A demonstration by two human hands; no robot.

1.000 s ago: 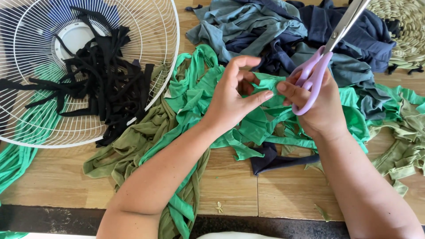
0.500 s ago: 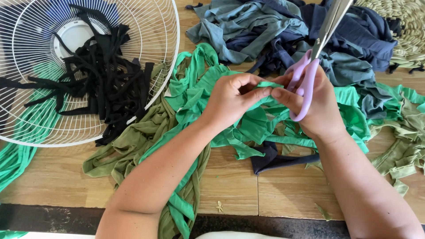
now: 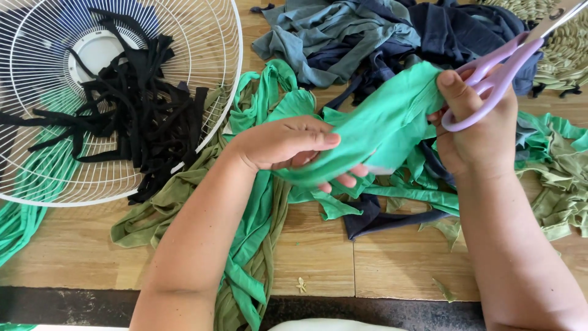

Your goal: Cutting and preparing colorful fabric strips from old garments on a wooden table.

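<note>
The green cloth piece lies stretched between both hands, left hand fingers curled around its lower end, right hand pinching its top while holding purple scissors.

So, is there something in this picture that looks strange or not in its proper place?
Yes. A white wire fan guard lies flat on the wooden floor and serves as a basket: black fabric strips fill it and spill over its rim. The rest is cutting mess: the left hand holds green cloth, the right hand purple scissors.
</note>
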